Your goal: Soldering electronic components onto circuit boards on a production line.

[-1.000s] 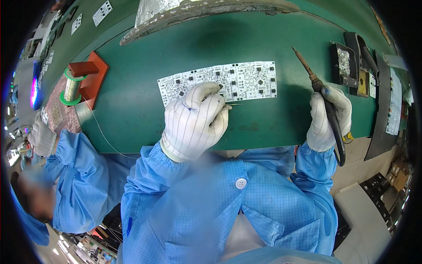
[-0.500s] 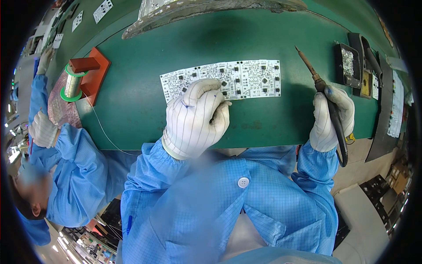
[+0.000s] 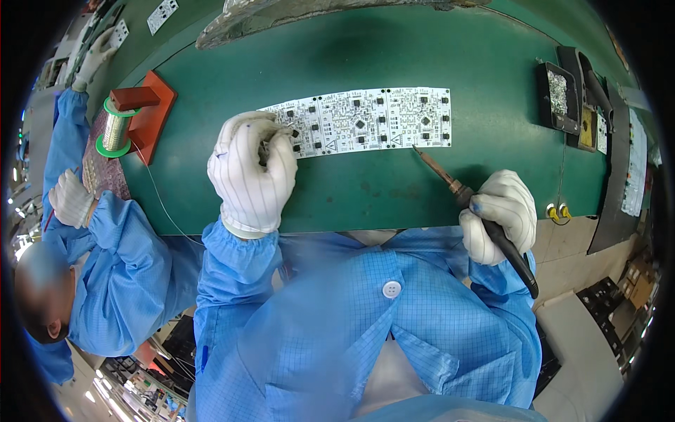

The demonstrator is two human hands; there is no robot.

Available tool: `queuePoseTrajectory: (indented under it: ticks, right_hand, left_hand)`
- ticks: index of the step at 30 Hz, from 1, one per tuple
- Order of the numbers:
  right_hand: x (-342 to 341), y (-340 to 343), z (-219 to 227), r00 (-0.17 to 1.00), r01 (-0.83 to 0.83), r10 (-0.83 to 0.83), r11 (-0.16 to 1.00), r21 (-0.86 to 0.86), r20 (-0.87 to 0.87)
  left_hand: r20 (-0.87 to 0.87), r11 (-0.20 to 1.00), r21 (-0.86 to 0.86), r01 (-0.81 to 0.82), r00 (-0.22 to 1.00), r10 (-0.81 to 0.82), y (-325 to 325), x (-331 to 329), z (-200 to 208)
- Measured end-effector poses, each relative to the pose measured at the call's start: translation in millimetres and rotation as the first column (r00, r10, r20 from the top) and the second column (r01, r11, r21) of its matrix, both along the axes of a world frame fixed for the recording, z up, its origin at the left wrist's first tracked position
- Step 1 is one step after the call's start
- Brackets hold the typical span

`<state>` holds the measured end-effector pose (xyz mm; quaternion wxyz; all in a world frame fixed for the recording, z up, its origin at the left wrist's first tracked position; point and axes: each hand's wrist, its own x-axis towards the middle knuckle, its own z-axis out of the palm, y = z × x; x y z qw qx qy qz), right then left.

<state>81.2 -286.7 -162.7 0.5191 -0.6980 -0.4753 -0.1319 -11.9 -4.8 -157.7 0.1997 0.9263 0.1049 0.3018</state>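
Note:
A strip of joined white circuit boards with black components lies on the green table. My gloved left hand covers its left end, the fingers curled and pressed together. What they hold, if anything, is hidden. In my gloved right hand is a soldering iron with a black handle. Its tip points up and left, right by the lower edge of the boards toward their right end; whether it touches I cannot tell. A solder wire spool with green rims sits on a red-brown stand at the left.
Thin wire from the spool trails over the table's near edge. At the right stand a black tray of shiny scraps and a black iron holder. Yellow-ringed sockets sit at the near right edge. A co-worker's gloved hand is at the left.
My left hand has slid left along the boards, uncovering their middle. My right hand has brought the soldering iron left and down, its tip now by the boards' lower edge.

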Motion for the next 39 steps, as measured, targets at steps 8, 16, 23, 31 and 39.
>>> queuePoseTrajectory:
  ticks: [8, 16, 23, 31, 39]
  right_hand:
    - [-1.1, 8.4, 1.8, 0.999, 0.017, -0.017, 1.0, 0.004, 0.05]
    - [-0.8, 8.3, 2.3, 0.999, 0.003, -0.002, 1.0, -0.02, 0.048]
    - [-0.4, 10.3, 2.8, 0.999, 0.005, -0.004, 1.0, -0.009, 0.043]
    - [0.9, 10.4, -0.7, 0.999, 0.026, -0.026, 0.999, 0.037, 0.021]
    - [3.6, 9.0, -2.0, 0.998, 0.045, -0.043, 0.996, 0.074, -0.034]
  left_hand:
    - [-0.07, 0.999, -0.036, -0.012, 0.998, 0.01, 10.8, -1.6, -9.0]
    - [-0.058, 0.999, -0.048, -0.008, 0.998, 0.005, 10.8, -1.1, -6.5]
    - [-0.069, 0.999, -0.051, -0.007, 0.998, 0.004, 12.0, -0.8, -7.7]
    - [-0.044, 0.996, -0.089, 0.021, 0.999, -0.025, 12.3, 0.0, -6.2]
    - [-0.079, 0.976, -0.133, 0.175, 0.979, -0.187, 8.5, -0.7, -3.8]
